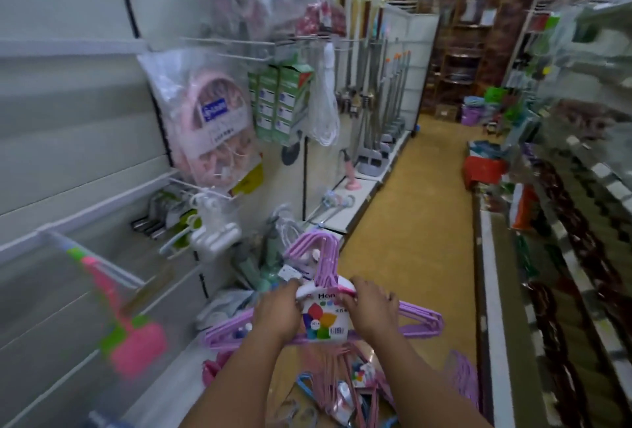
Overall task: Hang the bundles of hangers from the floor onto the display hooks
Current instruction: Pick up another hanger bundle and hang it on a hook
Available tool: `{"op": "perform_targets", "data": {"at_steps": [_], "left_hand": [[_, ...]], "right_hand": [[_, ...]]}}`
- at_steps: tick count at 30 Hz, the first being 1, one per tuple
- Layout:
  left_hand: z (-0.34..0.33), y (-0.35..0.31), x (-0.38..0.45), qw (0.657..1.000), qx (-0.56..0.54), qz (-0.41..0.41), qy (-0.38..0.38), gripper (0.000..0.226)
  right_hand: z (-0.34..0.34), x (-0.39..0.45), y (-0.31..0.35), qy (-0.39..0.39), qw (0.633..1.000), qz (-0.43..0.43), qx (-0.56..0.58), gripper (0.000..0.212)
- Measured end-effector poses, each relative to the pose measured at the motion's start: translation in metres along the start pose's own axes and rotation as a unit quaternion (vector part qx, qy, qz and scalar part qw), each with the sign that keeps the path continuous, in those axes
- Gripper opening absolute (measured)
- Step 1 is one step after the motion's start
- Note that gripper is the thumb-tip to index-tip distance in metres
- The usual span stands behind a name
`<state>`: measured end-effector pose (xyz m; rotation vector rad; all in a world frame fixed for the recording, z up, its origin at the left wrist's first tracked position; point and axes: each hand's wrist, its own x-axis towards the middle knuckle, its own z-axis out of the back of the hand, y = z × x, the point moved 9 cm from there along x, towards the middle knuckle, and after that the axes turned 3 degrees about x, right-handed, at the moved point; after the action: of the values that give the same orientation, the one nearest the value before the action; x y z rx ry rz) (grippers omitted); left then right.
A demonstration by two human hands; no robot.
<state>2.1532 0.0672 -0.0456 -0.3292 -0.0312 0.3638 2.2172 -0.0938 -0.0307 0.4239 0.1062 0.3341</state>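
I hold a bundle of purple hangers [419,320] with a white paper label [325,320] at waist height in the aisle. My left hand [278,313] grips the label's left edge near the hanger necks. My right hand [371,308] pinches the label's top right. The purple hooks [319,250] point up and away from me. Below, on the floor, lie more bundles of pink and blue hangers [342,390]. On the left wall panel a display hook [99,260] juts out carrying pink and green items.
The white slat wall [68,126] on the left holds hooks with bagged pink racks [212,126], green boxes [280,103] and white hangers [213,236]. A shelf unit [574,222] lines the right side. The yellow floor aisle [417,209] runs ahead, with red and green goods at its far right.
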Motion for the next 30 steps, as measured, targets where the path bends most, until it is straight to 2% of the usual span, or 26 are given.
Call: {"op": "perform_targets", "data": {"at_steps": [3, 6, 10, 18, 25, 30], "left_hand": [[0.026, 0.023, -0.019, 0.998, 0.042, 0.048, -0.014, 0.032], [0.042, 0.052, -0.050, 0.995, 0.022, 0.100, -0.009, 0.038], [0.063, 0.091, -0.106, 0.984, 0.008, 0.167, -0.055, 0.034], [0.113, 0.171, -0.246, 0.933, 0.026, 0.328, -0.145, 0.021], [0.157, 0.238, -0.376, 0.893, 0.027, 0.413, -0.179, 0.018], [0.191, 0.284, -0.477, 0.869, 0.021, 0.450, -0.206, 0.022]], "right_hand": [[-0.004, -0.006, 0.036, 0.004, 0.999, 0.050, 0.002, 0.036], [-0.012, -0.019, 0.072, 0.024, 0.993, 0.113, -0.002, 0.037], [-0.026, -0.049, 0.121, 0.056, 0.978, 0.200, -0.016, 0.036], [-0.058, -0.148, 0.232, 0.100, 0.929, 0.356, 0.008, 0.038], [-0.084, -0.254, 0.332, 0.106, 0.882, 0.460, 0.003, 0.040], [-0.103, -0.343, 0.401, 0.114, 0.857, 0.502, 0.020, 0.039]]}}
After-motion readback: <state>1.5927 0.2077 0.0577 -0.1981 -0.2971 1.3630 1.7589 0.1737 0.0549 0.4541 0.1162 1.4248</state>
